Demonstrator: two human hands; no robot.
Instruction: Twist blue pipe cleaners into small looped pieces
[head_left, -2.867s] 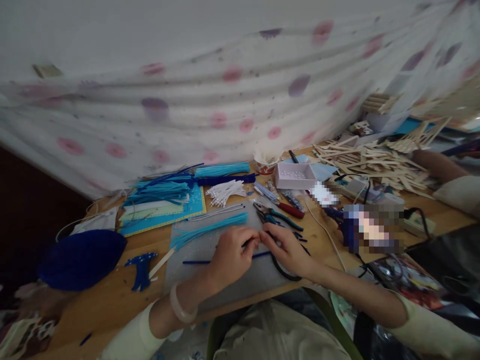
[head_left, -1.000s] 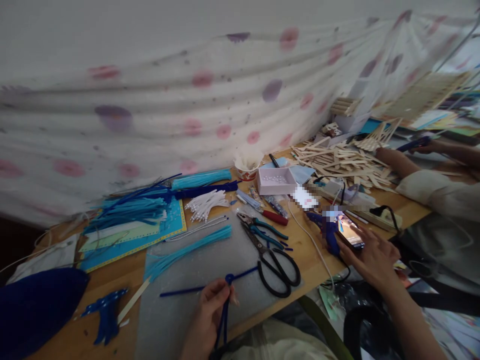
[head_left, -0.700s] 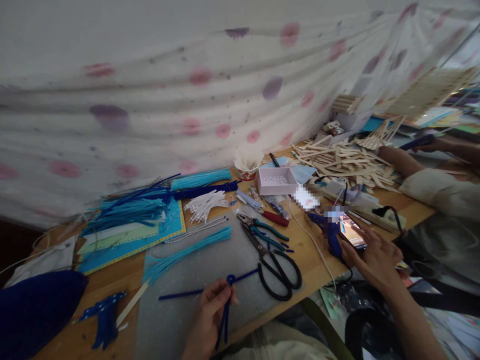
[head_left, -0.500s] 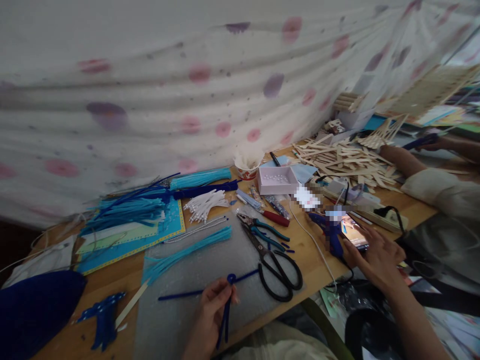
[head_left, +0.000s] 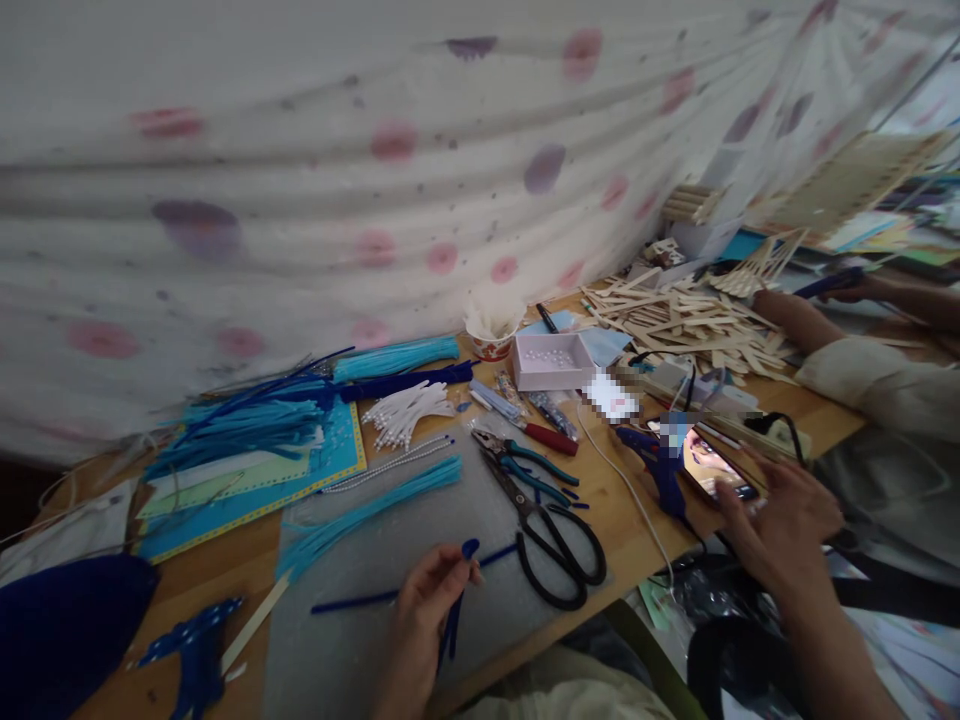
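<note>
My left hand point(head_left: 431, 600) pinches a dark blue pipe cleaner piece point(head_left: 470, 548) with a round looped top and ends hanging below the fingers. Beneath it, another straight blue pipe cleaner point(head_left: 352, 603) lies across the grey mat point(head_left: 330, 655). At the right, my right hand point(head_left: 787, 520) has its fingers spread over a phone point(head_left: 712, 465) with a lit screen. A blue glue gun point(head_left: 660, 470) lies just left of the phone. Black-handled scissors point(head_left: 559, 555) and teal-handled pliers point(head_left: 529, 465) rest between my hands.
Light blue pipe cleaners point(head_left: 375, 510), white stems point(head_left: 409, 410) and a white box of beads point(head_left: 551, 362) lie farther back. Wooden sticks point(head_left: 697, 325) are heaped at the back right, near another person's arm point(head_left: 802, 320). A second blue glue gun point(head_left: 196, 650) lies front left.
My right hand has shifted right and spread more, uncovering more of the phone, whose screen picture differs. The blue piece in my left hand has turned slightly.
</note>
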